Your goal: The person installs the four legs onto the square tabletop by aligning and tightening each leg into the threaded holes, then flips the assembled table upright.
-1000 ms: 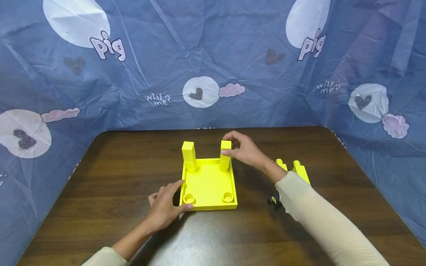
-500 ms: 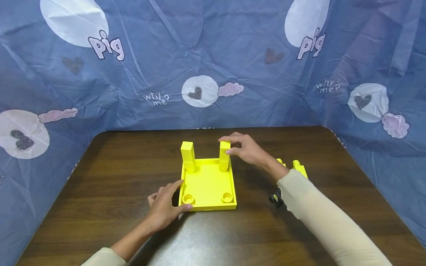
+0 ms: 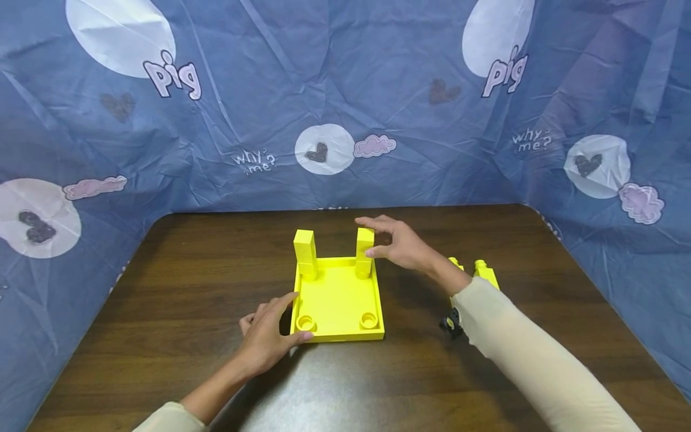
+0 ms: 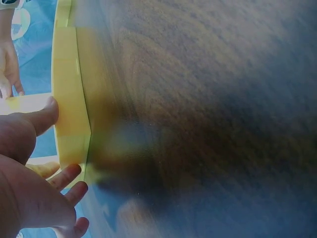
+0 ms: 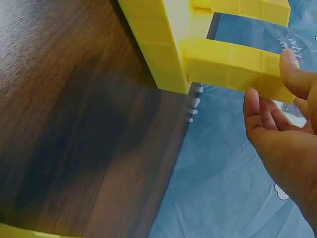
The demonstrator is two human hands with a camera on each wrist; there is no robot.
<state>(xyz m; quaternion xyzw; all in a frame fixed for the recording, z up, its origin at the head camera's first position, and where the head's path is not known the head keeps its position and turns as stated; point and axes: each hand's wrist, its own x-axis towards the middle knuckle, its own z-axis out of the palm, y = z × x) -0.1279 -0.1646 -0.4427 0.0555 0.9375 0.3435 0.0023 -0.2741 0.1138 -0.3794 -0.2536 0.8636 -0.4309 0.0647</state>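
Observation:
A yellow square tabletop (image 3: 337, 300) with a raised rim lies underside up on the wooden table. Two yellow table legs stand upright in its far corners: the left leg (image 3: 305, 252) and the right leg (image 3: 364, 258). Round sockets show bare at the near corners, such as the left socket (image 3: 306, 323). My left hand (image 3: 267, 336) holds the near left corner, thumb on the front edge and fingers along the left side. The right hand (image 3: 402, 243) is around the top of the right leg; in the right wrist view its thumb and curled fingers touch the leg (image 5: 228, 64).
Two more yellow legs with knobbed ends lie to the right, one of them the outer leg (image 3: 486, 275), partly hidden by the right sleeve. A black wrist strap part (image 3: 450, 324) shows under that sleeve. A blue printed cloth (image 3: 324, 90) hangs behind the table.
The right hand's index finger has straightened across the leg's top and its thumb has slid slightly down. My left hand and the tabletop stay put.

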